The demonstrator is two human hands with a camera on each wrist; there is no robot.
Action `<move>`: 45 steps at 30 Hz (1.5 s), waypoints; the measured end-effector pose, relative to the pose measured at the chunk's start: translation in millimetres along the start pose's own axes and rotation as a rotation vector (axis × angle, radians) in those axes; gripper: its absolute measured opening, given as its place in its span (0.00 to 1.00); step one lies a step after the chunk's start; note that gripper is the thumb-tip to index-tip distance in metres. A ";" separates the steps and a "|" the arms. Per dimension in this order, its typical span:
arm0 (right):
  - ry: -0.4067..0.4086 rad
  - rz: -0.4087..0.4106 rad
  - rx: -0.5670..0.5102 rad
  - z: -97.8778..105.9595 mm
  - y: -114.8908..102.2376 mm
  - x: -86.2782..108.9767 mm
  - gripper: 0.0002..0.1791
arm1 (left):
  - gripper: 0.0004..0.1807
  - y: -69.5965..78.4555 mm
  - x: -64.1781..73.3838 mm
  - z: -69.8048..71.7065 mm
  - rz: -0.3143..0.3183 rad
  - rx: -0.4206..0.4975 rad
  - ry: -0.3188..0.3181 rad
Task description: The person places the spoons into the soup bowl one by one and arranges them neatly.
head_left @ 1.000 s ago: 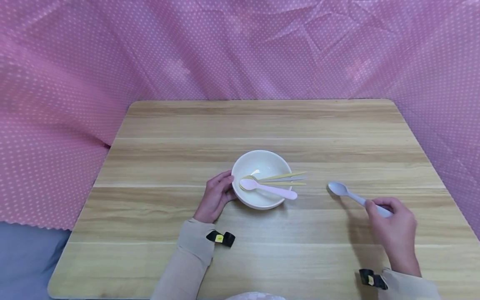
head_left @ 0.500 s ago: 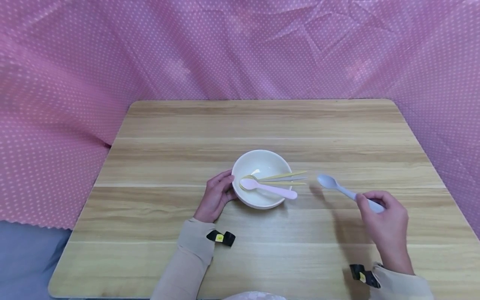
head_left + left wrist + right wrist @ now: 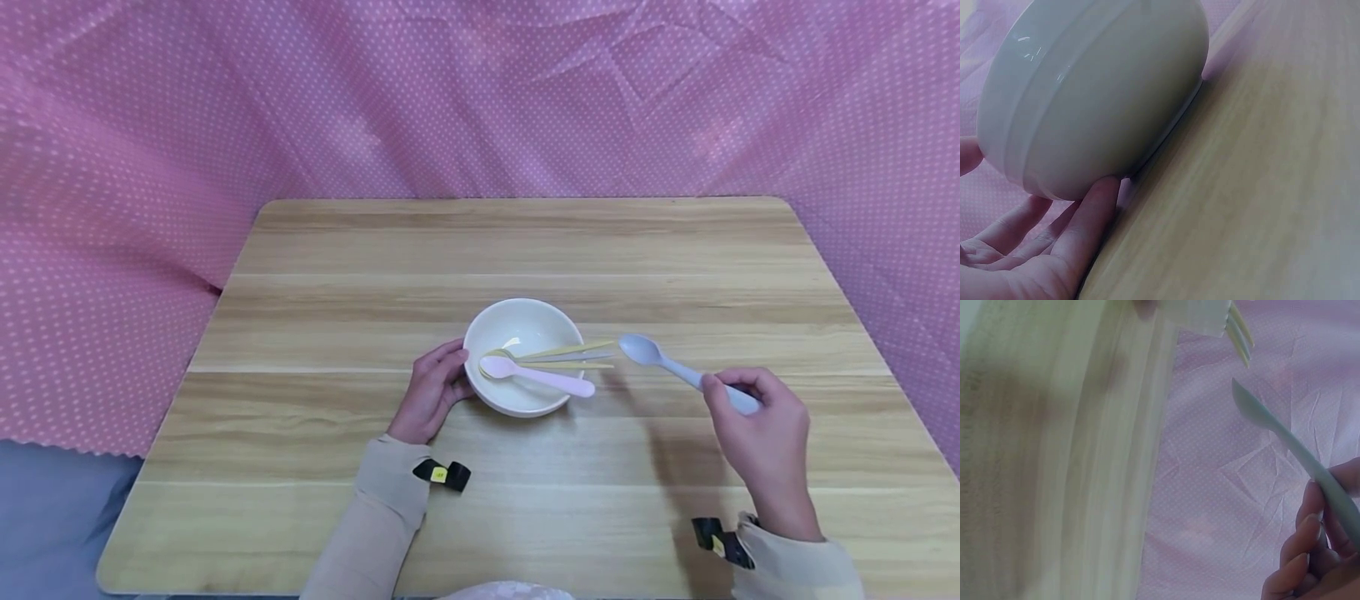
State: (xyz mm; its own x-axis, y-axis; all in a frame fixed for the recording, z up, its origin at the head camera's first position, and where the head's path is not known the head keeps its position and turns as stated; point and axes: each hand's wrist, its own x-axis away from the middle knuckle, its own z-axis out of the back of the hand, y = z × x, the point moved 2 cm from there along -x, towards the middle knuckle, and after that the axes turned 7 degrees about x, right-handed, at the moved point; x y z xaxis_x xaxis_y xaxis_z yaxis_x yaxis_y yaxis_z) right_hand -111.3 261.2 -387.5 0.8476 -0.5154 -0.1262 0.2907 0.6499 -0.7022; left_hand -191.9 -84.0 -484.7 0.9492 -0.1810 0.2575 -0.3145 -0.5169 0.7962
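A white bowl [image 3: 523,321] stands on the table, with a pink spoon [image 3: 551,382] and several thin yellow and grey-white utensils [image 3: 577,357] leaning in it, their handles over the right rim. At the bowl's left side my left hand [image 3: 429,393] holds it, thumb at the rim. In the left wrist view the fingers [image 3: 1094,209] touch the bowl's lower wall [image 3: 1110,94] close to the table. My right hand [image 3: 765,442] pinches a pale blue spoon [image 3: 675,367] by its handle, raised above the table. The spoon's head points left, just right of the utensil handles.
The wooden table [image 3: 300,467] has rounded corners. A pink dotted cloth [image 3: 480,100] hangs behind it and along both sides. Blue-grey fabric [image 3: 60,517] shows at the lower left. Black straps with small devices [image 3: 442,475] sit at both wrists.
My right hand has carried the pale blue spoon to the left and farther up from the table's front, closer to the bowl. My left hand and the bowl have stayed in place.
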 end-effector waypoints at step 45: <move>-0.162 0.165 -0.025 -35.4 -39.5 12.4 0.07 | 0.26 -0.1 -1.0 -0.4 -0.009 0.027 -0.019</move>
State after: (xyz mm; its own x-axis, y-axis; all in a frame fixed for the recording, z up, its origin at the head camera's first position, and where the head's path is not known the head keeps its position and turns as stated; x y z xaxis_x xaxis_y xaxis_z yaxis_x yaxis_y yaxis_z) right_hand -127.9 209.3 -386.2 0.9434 -0.3060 -0.1278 0.1332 0.7027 -0.6990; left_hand -192.8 -83.5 -484.8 0.9518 -0.1916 0.2396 -0.3061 -0.5406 0.7836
